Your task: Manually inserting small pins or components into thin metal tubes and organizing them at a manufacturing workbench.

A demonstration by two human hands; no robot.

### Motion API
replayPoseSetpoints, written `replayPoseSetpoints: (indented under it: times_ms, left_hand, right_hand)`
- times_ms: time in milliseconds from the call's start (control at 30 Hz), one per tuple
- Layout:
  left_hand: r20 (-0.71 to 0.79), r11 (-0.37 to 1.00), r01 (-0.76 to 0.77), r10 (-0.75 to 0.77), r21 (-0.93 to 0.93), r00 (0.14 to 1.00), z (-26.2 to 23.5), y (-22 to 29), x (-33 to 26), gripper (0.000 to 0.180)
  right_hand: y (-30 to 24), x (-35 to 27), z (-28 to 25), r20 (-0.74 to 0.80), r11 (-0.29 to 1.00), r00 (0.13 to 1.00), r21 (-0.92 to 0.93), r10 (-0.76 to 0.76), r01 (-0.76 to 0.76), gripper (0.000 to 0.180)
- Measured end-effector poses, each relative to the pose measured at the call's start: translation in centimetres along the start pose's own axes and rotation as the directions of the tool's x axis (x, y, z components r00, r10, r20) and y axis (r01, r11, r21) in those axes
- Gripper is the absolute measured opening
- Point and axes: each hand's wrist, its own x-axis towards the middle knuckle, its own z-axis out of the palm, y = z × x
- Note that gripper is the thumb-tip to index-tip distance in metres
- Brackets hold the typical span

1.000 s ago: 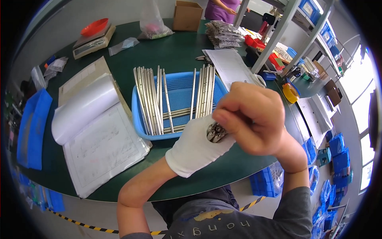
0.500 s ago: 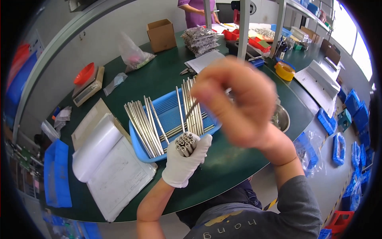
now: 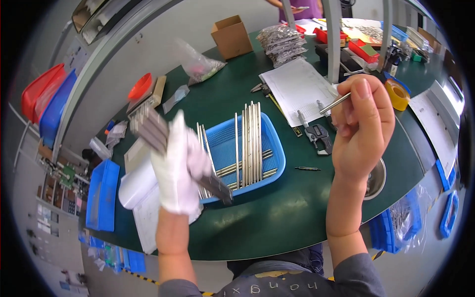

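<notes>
My left hand (image 3: 180, 166), in a white glove, is closed around a bundle of metal rods (image 3: 217, 189), blurred and tilted, sticking out on both sides of the fist. The bundle is in front of the left part of a blue mesh basket (image 3: 283, 157). Shiny long rods (image 3: 253, 143) lean in that basket, and a few lie crosswise on its bottom. My bare right hand (image 3: 366, 126) is raised at the right, pinching a thin metal pin (image 3: 336, 103) between thumb and fingers. Below it on the green table lies a small dark pin-like piece (image 3: 308, 169).
A digital micrometer (image 3: 316, 133) rests by paper sheets (image 3: 297, 84). Partly behind my right forearm stands a metal bowl (image 3: 378, 180). A scale with a red dish (image 3: 140, 86), a cardboard box (image 3: 231, 37) and stacked bags (image 3: 282, 44) stand farther back. Another person (image 3: 302, 7) is beyond.
My left hand has moved left with the rods, turning the bundle from end-on to sideways. My right hand has moved right, away from the basket, with the pin. The view has shifted.
</notes>
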Motion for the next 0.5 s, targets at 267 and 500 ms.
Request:
replayPoseSetpoints:
  times_ms: [267, 500]
  left_hand:
    - [-0.083, 0.935, 0.233, -0.219, 0.267, 0.972, 0.4, -10.1, 9.3, 0.031]
    - [-0.111, 0.467, 0.216, -0.242, 0.857, 0.964, -1.7, -15.7, 10.2, 0.046]
  right_hand:
    - [0.0, 1.0, -0.7, 0.030, 0.998, 0.999, -0.059, 0.037, -0.035, 0.024]
    - [0.3, 1.1, -1.1, 0.011, 0.998, 0.998, -0.014, 0.067, -0.067, 0.020]
